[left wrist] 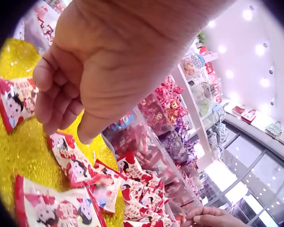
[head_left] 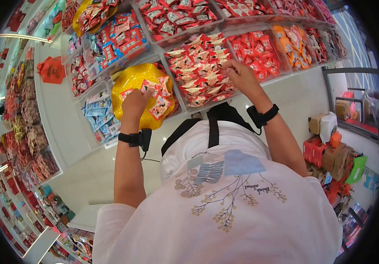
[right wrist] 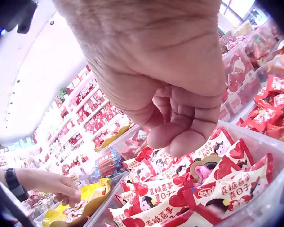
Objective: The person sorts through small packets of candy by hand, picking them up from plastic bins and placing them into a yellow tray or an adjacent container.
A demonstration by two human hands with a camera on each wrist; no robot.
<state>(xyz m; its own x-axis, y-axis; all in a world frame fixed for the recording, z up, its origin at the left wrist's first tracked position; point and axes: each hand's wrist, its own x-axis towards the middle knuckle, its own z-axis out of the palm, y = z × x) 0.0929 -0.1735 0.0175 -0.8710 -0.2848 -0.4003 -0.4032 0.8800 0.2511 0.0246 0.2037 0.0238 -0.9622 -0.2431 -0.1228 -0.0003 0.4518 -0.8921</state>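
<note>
My left hand (head_left: 135,104) is over a glittery gold scalloped plate (head_left: 125,79). Its fingers are loosely bent, with the fingertips close above a red-and-cream candy packet (left wrist: 72,158). Other packets of the same kind lie spread on the plate, one candy packet (head_left: 160,108) near its front edge. My right hand (head_left: 243,77) hovers over a clear bin heaped with these candy packets (head_left: 198,66). In the right wrist view its fingers (right wrist: 184,142) hang bent just above the heap, and nothing shows between them and the thumb.
More bins surround this one: red packets (head_left: 260,53) to the right, orange packets (head_left: 293,46) beyond, blue-and-white packets (head_left: 99,114) left of the plate. A red pouch (head_left: 51,70) sits on the white ledge at left. Cardboard boxes (head_left: 337,154) stand on the floor at right.
</note>
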